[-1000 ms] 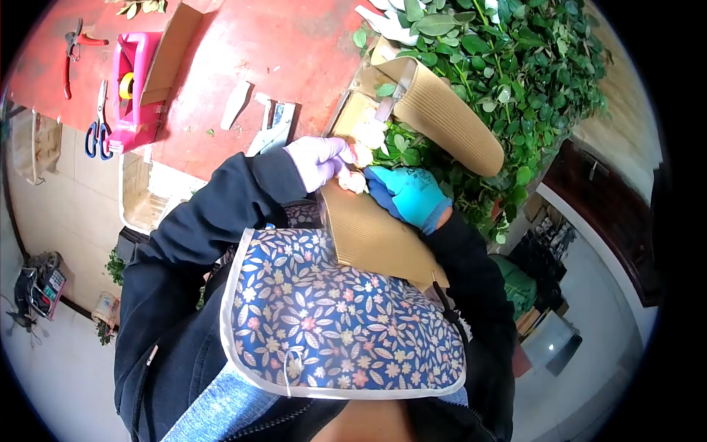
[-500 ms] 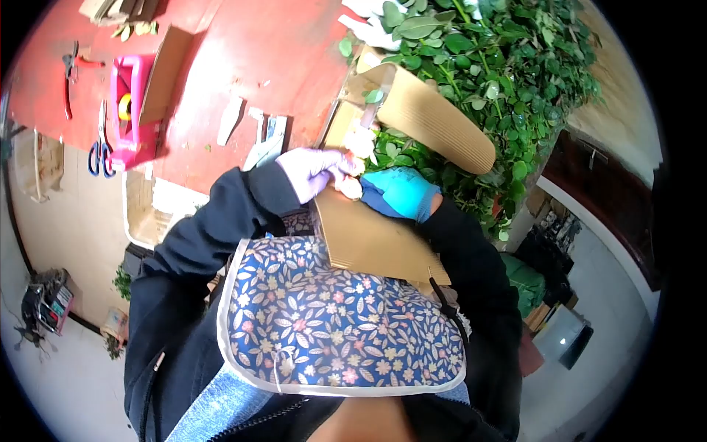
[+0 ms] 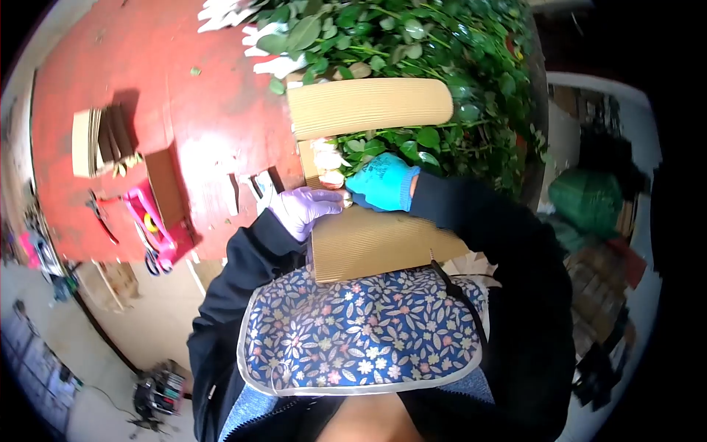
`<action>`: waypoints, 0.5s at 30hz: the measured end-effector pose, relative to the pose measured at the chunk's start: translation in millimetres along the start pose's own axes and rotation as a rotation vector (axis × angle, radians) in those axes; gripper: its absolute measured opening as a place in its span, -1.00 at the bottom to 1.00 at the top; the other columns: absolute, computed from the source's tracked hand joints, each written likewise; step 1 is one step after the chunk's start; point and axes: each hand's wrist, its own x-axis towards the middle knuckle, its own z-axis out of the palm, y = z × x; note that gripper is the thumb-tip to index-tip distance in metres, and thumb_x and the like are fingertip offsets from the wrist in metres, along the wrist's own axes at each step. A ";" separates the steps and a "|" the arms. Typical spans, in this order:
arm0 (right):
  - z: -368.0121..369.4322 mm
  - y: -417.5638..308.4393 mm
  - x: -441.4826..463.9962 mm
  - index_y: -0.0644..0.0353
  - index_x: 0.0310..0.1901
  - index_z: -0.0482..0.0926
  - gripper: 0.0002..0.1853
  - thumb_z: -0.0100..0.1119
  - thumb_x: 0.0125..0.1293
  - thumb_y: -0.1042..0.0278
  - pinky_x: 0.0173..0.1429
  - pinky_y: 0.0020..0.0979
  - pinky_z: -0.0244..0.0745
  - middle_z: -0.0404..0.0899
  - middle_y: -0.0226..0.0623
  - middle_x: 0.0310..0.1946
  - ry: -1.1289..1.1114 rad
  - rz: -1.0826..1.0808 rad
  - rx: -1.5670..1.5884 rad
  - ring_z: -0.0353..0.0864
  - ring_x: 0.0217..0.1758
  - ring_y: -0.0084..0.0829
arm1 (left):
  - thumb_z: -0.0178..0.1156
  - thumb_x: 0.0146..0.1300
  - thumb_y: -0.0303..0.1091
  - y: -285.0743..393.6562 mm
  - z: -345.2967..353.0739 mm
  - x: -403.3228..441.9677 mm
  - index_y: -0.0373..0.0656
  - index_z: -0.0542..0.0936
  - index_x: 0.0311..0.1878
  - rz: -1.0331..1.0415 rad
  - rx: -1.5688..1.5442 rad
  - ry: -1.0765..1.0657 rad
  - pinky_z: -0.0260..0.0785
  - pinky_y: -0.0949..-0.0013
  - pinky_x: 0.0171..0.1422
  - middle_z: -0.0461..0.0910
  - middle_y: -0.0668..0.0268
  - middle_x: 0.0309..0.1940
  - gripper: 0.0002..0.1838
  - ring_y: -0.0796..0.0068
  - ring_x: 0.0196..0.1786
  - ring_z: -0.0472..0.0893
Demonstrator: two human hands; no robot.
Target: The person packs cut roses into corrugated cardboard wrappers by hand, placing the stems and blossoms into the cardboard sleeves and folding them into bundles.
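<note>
In the head view, the pale pink roses [image 3: 328,156] lie at the near edge of the red worktop [image 3: 221,66], between the upper corrugated cardboard flap [image 3: 372,104] and the lower cardboard panel [image 3: 375,243], which reaches over your floral apron [image 3: 353,331]. Your left hand [image 3: 298,210], in a lavender glove, has its fingers bent towards a small low bloom [image 3: 347,199]; whether they pinch it, you cannot tell from here. Your right hand [image 3: 383,183], in a blue glove, curls over the leafy stems [image 3: 368,144] just beside the blooms, its palm hidden, so its grip cannot be told.

The blooms should be light, soft and easily bruised; the stems look firmer and are the better hold, though thorns may catch. The cardboard should be light and springy, likely to crease if squeezed; take it flat by its edges.

Compared with half a second ago, your view has swung round: the flap now runs nearly level instead of slanting, and the cardboard stack [image 3: 92,144] shows more fully. Both hands are still at the blooms.
</note>
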 end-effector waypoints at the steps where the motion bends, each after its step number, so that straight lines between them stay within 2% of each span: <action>1: 2.3 0.8 3.2 0.08 -0.50 0.68 -0.86 0.20 0.07 0.25 -0.33 -0.12 0.52 0.65 -0.20 -0.53 -0.053 -0.032 -0.009 0.67 -0.43 -0.16 | 0.27 0.10 -0.64 3.4 -4.0 -0.5 -0.14 0.67 -0.02 -0.059 -0.043 -0.038 0.56 0.29 0.08 0.68 0.04 -0.04 -0.65 0.11 0.01 0.69; 2: 6.7 1.6 3.8 0.08 -0.50 0.68 -0.86 0.20 0.07 0.25 -0.33 -0.12 0.52 0.65 -0.20 -0.53 -0.027 -0.007 0.004 0.67 -0.43 -0.16 | 0.24 0.12 -0.66 10.0 -8.9 3.0 -0.15 0.66 0.00 -0.117 -0.086 -0.074 0.55 0.29 0.08 0.68 0.04 -0.04 -0.63 0.11 0.01 0.69; 4: 17.0 0.3 7.1 0.07 -0.49 0.69 -0.87 0.22 0.06 0.26 -0.32 -0.12 0.53 0.66 -0.24 -0.51 0.028 -0.049 -0.051 0.67 -0.42 -0.17 | 0.22 0.12 -0.68 5.8 -10.9 2.9 -0.15 0.65 0.02 -0.106 -0.070 -0.119 0.55 0.30 0.08 0.68 0.04 -0.04 -0.62 0.12 0.01 0.69; 5: 10.4 0.0 6.6 0.05 -0.36 0.70 -0.83 0.22 0.11 0.20 -0.34 -0.12 0.51 0.67 -0.23 -0.50 -0.056 -0.030 -0.039 0.67 -0.42 -0.14 | 0.19 0.12 -0.69 3.3 -10.6 3.9 -0.15 0.65 0.04 -0.103 -0.060 -0.125 0.55 0.31 0.08 0.67 0.04 -0.04 -0.60 0.12 0.00 0.69; 6: -1.7 -4.0 3.1 0.05 -0.36 0.70 -0.83 0.22 0.11 0.20 -0.34 -0.12 0.51 0.67 -0.23 -0.50 -0.041 -0.018 -0.033 0.67 -0.42 -0.14 | 0.19 0.12 -0.69 1.8 -10.8 4.0 -0.15 0.65 0.04 -0.099 -0.054 -0.144 0.55 0.31 0.08 0.67 0.04 -0.04 -0.60 0.12 0.00 0.69; 7: -15.5 -8.4 -1.0 0.03 -0.29 0.69 -0.81 0.22 0.15 0.16 -0.35 -0.11 0.49 0.65 -0.22 -0.51 -0.047 0.145 0.292 0.66 -0.42 -0.13 | 0.19 0.12 -0.69 0.2 -11.3 4.1 -0.15 0.64 0.04 -0.119 -0.098 -0.155 0.55 0.32 0.07 0.68 0.04 -0.04 -0.60 0.13 0.00 0.69; 9: -13.3 -0.5 -7.4 0.00 -0.21 0.64 -0.77 0.19 0.22 0.08 -0.38 -0.09 0.45 0.61 -0.20 -0.55 0.215 -0.027 0.142 0.64 -0.45 -0.12 | 0.20 0.14 -0.67 3.6 -13.9 3.8 -0.16 0.64 0.05 -0.163 -0.137 -0.164 0.55 0.33 0.09 0.68 0.05 -0.04 -0.62 0.16 0.01 0.70; 10: -11.1 3.0 -8.2 0.02 -0.30 0.60 -0.78 0.19 0.22 0.07 -0.38 -0.10 0.45 0.59 -0.22 -0.57 0.232 0.009 0.034 0.63 -0.46 -0.14 | 0.20 0.14 -0.67 3.4 -11.9 1.6 -0.16 0.64 0.05 -0.172 -0.131 -0.175 0.55 0.33 0.09 0.68 0.05 -0.04 -0.62 0.16 0.01 0.70; 12: -8.6 5.4 -6.4 0.04 -0.35 0.56 -0.81 0.17 0.23 0.11 -0.37 -0.11 0.46 0.58 -0.24 -0.58 0.212 0.039 -0.003 0.63 -0.47 -0.15 | 0.24 0.16 -0.63 -6.1 -6.5 -7.9 -0.17 0.64 0.05 -0.186 -0.091 -0.121 0.54 0.35 0.11 0.69 0.07 -0.06 -0.64 0.18 -0.01 0.70; 15: 3.5 7.5 4.2 0.05 -0.33 0.63 -0.80 0.17 0.25 0.12 -0.33 -0.13 0.50 0.62 -0.20 -0.54 0.185 0.000 -0.116 0.66 -0.42 -0.16 | 0.27 0.20 -0.62 -12.4 -5.6 -8.0 -0.22 0.64 0.04 -0.135 -0.062 -0.142 0.54 0.38 0.13 0.70 0.12 -0.08 -0.68 0.27 -0.04 0.71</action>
